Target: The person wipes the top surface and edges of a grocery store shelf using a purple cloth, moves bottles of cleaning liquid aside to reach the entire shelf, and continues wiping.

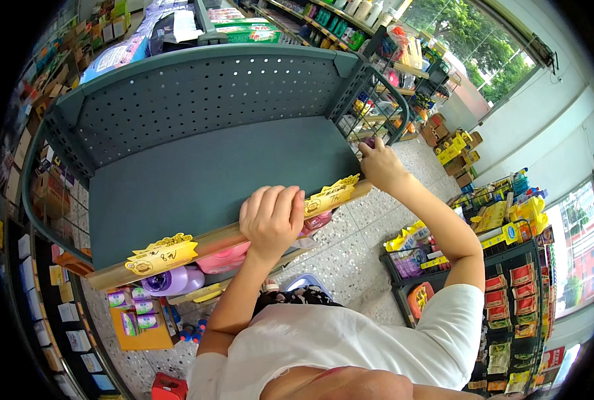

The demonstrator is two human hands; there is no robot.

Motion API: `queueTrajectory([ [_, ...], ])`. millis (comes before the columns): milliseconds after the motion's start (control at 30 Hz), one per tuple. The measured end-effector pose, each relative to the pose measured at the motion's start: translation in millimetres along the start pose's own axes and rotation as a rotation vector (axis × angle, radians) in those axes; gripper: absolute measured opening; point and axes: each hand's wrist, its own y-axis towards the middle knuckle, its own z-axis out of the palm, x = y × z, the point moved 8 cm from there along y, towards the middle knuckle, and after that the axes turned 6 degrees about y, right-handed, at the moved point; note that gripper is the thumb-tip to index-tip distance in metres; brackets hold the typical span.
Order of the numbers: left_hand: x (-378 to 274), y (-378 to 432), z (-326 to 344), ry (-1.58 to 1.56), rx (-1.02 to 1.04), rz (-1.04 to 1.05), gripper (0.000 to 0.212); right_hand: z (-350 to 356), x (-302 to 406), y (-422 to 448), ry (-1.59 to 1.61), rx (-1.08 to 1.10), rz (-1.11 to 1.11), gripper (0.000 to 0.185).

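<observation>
A dark green metal store shelf [212, 165] with a perforated back panel [207, 90] spans the view before me. My left hand [272, 220] grips its front edge strip [222, 242], fingers curled over the top. Two yellow starburst price tags, one on the left [163, 256] and one on the right [331, 196], sit along that strip and bear handwriting. At the shelf's right end, my right hand [383, 162] is closed around a small dark purple thing [368, 143], perhaps a wadded cloth; the fingers hide most of it.
Purple [174, 281] and pink [223, 259] bottles stand on the tier below. Wire side guards flank the shelf, the right one [402, 107] beyond my right hand. A stocked display rack [514, 280] stands to my right. A blue plastic basin [309, 281] lies on the floor.
</observation>
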Motion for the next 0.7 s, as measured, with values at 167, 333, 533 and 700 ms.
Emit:
queueTrajectory([
  [167,1,0,-1,0.015,0.006,0.0,0.005,-38,-10,-14,0.17,0.102,-0.029,0.02],
  [333,0,1,3,0.063,0.039,0.021,0.006,-87,-24,34,0.173,-0.447,-0.083,0.022],
  [533,-2,1,5,0.104,0.028,0.028,0.007,-32,-22,59,-0.152,-0.447,0.017,0.013],
  [700,0,1,4,0.108,0.031,0.019,0.006,-30,-11,14,-0.091,-0.291,0.116,0.013],
])
